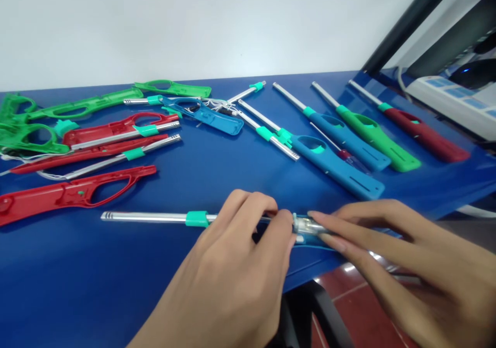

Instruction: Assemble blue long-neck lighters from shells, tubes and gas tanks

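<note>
A long-nosed gas lighter lies near the table's front edge, its silver metal tube [147, 217] pointing left with a teal collar [197, 218] on it. My left hand [236, 265] is closed over the lighter's middle, hiding much of it. Between the thumb and fingers of my right hand [391, 250] is a clear fuel tank [309, 225] with a whitish end, touching or close to my left fingertips. Beneath the tank shows a strip of blue handle shell [315, 243]. How far the tank sits in the shell is hidden.
Three closed lighters, blue [349, 136], green [382, 136] and red [426, 131], lie back right near a screwdriver [349, 158] and another blue lighter [337, 167]. Red [73, 193] and green shells [89, 104], tubes and wires spread left. A power strip [445, 100] stands far right.
</note>
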A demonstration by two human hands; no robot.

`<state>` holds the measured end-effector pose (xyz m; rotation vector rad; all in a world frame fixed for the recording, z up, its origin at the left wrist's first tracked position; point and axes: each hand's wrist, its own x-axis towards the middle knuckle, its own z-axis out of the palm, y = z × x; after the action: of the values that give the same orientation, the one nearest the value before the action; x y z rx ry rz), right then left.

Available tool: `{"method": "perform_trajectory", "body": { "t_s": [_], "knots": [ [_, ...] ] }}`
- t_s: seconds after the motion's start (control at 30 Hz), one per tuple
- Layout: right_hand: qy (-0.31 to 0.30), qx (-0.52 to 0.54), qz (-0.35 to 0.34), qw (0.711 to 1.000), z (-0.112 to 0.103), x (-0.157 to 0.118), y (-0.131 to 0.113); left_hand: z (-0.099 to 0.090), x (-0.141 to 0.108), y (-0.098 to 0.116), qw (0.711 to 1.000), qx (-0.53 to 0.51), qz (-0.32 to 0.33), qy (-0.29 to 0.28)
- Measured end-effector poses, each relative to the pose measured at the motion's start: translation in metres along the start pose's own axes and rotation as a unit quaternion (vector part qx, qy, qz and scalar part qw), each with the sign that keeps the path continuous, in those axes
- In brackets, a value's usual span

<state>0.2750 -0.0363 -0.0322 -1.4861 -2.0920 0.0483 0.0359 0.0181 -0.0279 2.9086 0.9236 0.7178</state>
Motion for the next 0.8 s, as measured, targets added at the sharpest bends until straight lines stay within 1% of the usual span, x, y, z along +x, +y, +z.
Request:
{"method": "perform_trajectory", "body": {
  "t_s": [0.1,0.17,0.33,0.43,0.53,0.63,0.7,0.8],
  "knots": [
    [0.003,-0.006,-0.003,1.0,0.001,0.0,0.0,-0.001,0.001,0.002,0.999,-0.014,-0.033,0.008],
    [0.001,-0.013,-0.002,1.0,0.002,0.001,0.0,-0.001,0.002,0.003,0.999,-0.027,-0.043,0.014],
    [-0.012,-0.017,0.004,1.0,0.0,0.005,0.001,0.001,0.0,0.0,0.998,-0.052,-0.022,0.01],
    [-0.018,-0.012,0.005,1.0,-0.001,0.007,0.001,0.002,0.001,-0.002,0.998,-0.061,-0.028,0.01],
    [-0.021,-0.005,-0.007,1.0,-0.003,0.009,0.0,-0.001,0.003,-0.002,0.997,-0.063,-0.043,-0.001],
    [-0.031,-0.005,-0.008,0.999,-0.006,0.01,-0.001,-0.003,0.005,0.0,0.997,-0.072,-0.026,0.003],
    [-0.041,-0.006,-0.004,0.999,-0.006,0.013,0.0,-0.002,0.005,0.001,0.997,-0.08,-0.018,-0.008],
    [-0.051,0.015,0.014,0.999,-0.005,0.019,0.0,0.001,0.001,0.0,0.997,-0.068,-0.039,-0.02]
  ]
}}
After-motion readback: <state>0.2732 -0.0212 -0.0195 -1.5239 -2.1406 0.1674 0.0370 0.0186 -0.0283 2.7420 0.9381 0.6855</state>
